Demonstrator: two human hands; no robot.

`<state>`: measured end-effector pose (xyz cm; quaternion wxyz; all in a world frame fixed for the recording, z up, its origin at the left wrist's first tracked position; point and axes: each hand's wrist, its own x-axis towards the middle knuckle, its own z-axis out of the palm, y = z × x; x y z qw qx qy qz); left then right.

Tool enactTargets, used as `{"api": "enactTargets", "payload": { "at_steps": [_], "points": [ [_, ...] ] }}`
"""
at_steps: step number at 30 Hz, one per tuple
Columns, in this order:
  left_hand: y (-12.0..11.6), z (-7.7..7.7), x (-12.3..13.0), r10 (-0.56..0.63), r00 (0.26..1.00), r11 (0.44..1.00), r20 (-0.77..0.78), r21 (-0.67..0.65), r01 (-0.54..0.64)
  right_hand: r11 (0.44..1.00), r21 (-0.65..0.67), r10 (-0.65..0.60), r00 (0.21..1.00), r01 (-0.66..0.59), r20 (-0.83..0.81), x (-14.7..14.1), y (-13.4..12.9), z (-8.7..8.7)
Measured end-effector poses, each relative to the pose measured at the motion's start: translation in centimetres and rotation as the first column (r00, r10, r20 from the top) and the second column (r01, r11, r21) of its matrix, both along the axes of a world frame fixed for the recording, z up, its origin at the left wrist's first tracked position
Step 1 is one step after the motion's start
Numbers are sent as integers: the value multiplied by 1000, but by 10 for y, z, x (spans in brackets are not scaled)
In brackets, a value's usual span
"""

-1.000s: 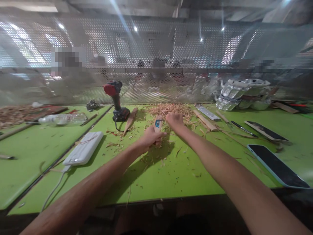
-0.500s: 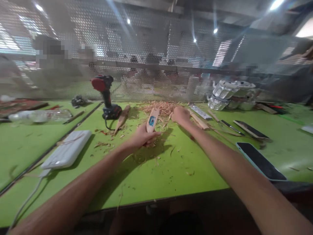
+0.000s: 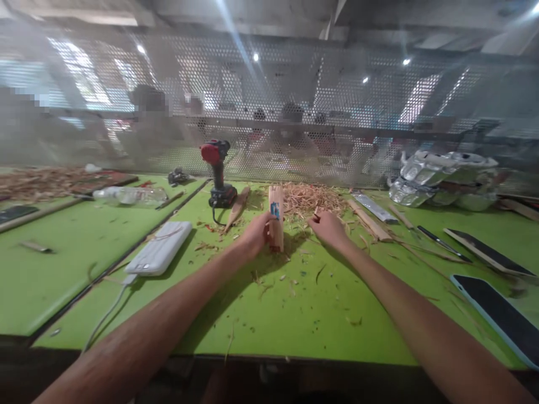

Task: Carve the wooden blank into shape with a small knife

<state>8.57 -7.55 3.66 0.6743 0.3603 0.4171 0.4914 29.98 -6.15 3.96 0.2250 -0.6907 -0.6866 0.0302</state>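
Note:
My left hand (image 3: 257,234) is closed around a flat wooden piece (image 3: 275,238) with a blue mark on its face. The piece stands nearly upright just above or on the green table; whether its lower end touches cannot be told. To its right, my right hand (image 3: 330,227) is closed, fingers curled together, in front of a heap of wood shavings (image 3: 311,197). A small tip shows at its thumb, but what it holds is too small to make out. A strip of wood (image 3: 368,220) lies right of that hand.
A cordless drill (image 3: 219,174) stands behind on the left, beside a pointed wooden piece (image 3: 238,207). A white power bank (image 3: 160,249) with a cable lies nearer. On the right are a phone (image 3: 497,317), a pen-like tool (image 3: 442,242) and foil-like packs (image 3: 438,177). A perforated screen (image 3: 236,134) rises behind.
The view has turned left, so things sit further right. My left hand has tipped the wooden piece more upright. My right hand has come back nearer from the shavings heap.

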Motion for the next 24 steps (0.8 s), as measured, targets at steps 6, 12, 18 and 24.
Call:
{"api": "enactTargets", "payload": {
  "at_steps": [6,12,18,24],
  "points": [
    [5,-3,-7,40,998,989,54,142,-48,997,54,64,994,-60,-85,-2,-3,-3],
    [8,3,-9,114,989,978,99,164,-129,989,103,125,967,-104,-223,0,-2,-7],
    [11,8,-13,179,964,958,195,186,-216,971,136,240,833,-198,-498,-2,-1,-4],
    [9,8,-12,243,950,940,195,195,-280,914,77,372,749,-397,-548,-15,-10,0]
  ]
}}
